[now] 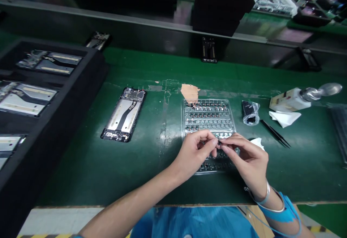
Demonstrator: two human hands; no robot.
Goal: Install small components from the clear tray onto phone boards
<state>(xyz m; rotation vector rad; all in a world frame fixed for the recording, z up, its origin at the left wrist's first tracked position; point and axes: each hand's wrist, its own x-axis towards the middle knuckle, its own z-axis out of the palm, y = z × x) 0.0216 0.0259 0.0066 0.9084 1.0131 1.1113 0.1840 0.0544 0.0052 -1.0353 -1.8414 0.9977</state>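
Note:
Above the front part of a clear plastic tray [233,117], my left hand [199,147] and my right hand [248,154] meet fingertip to fingertip. Both pinch one small dark electronic part [219,142], too small to make out fully. Rows of similar tiny parts [204,115] sit in the tray's pockets, and the hands cover some of them. A wristband with a cord circles my right wrist. To the left, an opened phone [123,115] lies on the green table with its circuit board and dark ribbon cable showing.
A black foam tray [89,68] with several opened phones stands at the left. Black tweezers [275,134], a bagged dark item [250,112], a white tissue [284,118] and a bottle with a metal top [290,100] are at the right. More phone parts [209,50] lie along the back ledge.

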